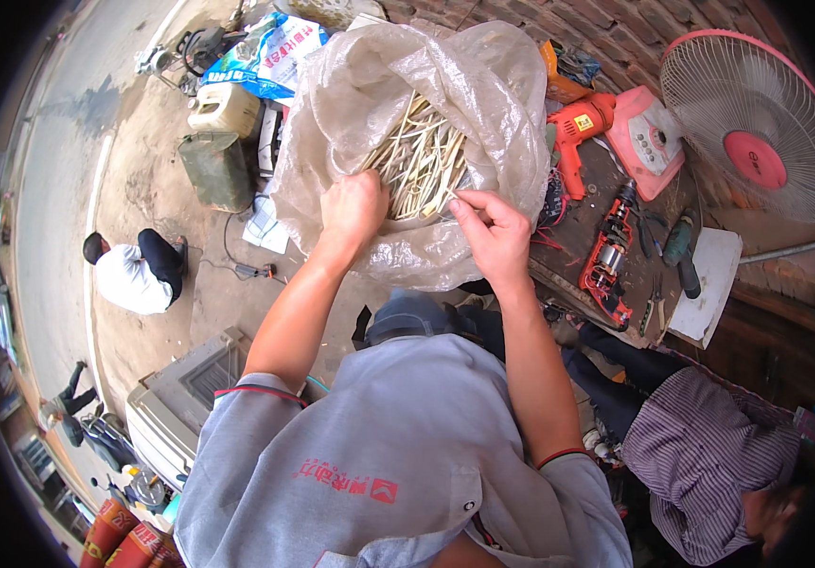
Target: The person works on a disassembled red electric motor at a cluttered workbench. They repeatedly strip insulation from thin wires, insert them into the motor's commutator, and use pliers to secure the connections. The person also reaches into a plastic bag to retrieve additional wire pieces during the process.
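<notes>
A large translucent plastic sack (pixel 483 104) stands open in front of me, filled with several thin pale sticks (pixel 419 156). My left hand (pixel 353 210) reaches into the sack's mouth, fingers closed around a bunch of the sticks. My right hand (pixel 493 232) rests at the sack's right rim and pinches one thin stick between thumb and fingers. Both forearms come up from my grey shirt at the lower edge.
A cluttered workbench (pixel 578 222) at the right bears an orange-red drill (pixel 578 128), an opened red power tool (pixel 606 260) and a pink fan (pixel 753 118). A person in a striped shirt (pixel 701 454) is at lower right. Another person (pixel 133 270) crouches left. A green can (pixel 218 168) stands behind.
</notes>
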Demonstrator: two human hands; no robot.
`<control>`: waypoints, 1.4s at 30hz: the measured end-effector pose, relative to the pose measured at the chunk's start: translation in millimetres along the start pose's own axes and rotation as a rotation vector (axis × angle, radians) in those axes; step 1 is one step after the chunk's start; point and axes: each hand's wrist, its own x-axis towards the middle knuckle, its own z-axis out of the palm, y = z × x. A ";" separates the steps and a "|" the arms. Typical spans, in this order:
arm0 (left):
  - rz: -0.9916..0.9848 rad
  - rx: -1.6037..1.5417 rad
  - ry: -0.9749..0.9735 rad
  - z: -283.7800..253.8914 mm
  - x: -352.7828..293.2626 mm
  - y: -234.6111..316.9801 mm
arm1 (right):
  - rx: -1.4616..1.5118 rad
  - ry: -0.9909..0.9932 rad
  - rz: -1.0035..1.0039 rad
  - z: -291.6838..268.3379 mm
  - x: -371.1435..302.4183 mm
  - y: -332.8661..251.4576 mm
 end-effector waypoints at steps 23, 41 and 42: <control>-0.474 -2.053 -0.963 -43.8 -16.7 44.6 | 0.113 0.133 0.032 0.9 -19.5 -39.9; -0.539 -1.801 -0.636 -24.7 -48.7 43.1 | -0.295 0.056 0.004 -61.1 -24.4 -30.0; -0.498 -1.775 -0.595 -19.5 -52.8 39.6 | -0.241 0.083 0.021 -78.1 -30.9 -29.0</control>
